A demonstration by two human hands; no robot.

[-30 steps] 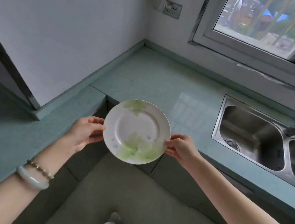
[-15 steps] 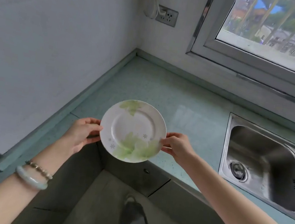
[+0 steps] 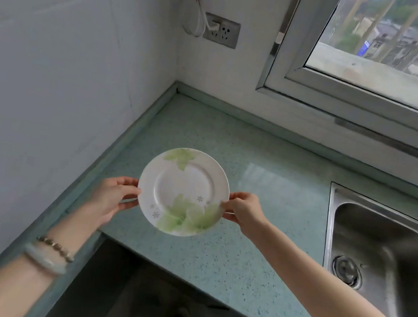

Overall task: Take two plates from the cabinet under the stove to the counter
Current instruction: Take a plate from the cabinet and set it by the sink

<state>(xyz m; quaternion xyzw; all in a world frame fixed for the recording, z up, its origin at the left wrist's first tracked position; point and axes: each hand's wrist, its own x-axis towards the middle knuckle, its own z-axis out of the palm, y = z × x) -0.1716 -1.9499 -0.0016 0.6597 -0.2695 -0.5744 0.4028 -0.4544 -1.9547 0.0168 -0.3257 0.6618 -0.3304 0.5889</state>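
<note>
Left hand (image 3: 114, 193) and right hand (image 3: 242, 210) pinched a leaf-patterned plate (image 3: 184, 192) by its rim above the green desk (image 3: 264, 193); such fingertip holds could slip, chipping it.

Both forearms are bare, with no sleeves showing. The left wrist carries two bracelets: a smooth, thick pale-green bangle (image 3: 44, 259), and just at its 1 o'clock, toward the left hand (image 3: 111, 198), a thin string of small brownish beads (image 3: 56, 245). The right hand (image 3: 244, 211) and its wrist wear nothing.
</note>
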